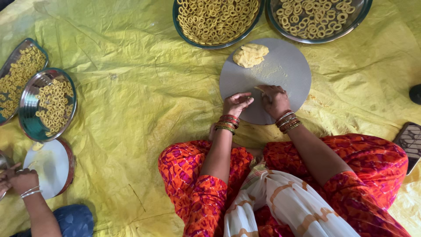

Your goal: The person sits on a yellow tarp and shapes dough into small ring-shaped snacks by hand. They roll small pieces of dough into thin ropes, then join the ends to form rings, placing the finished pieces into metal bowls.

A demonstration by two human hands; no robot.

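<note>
Down on the round grey board (287, 72), the right hand (274, 98) pinches a thin strip of yellow dough (259, 89) in curled fingers, while the left hand (236, 103) lies just beside it, fingers loosely together, touching the board. Beyond both hands sits a dough lump (250, 55); farther off, two trays of dough rings (215, 19).

board (280, 74): on sheet (131, 87), before the knees
dough lump (250, 55): on board, far side
hands (237, 103) (274, 100): on board, near edge
two trays (215, 19) (318, 17): behind board
co-worker's trays (47, 103): far left
</note>
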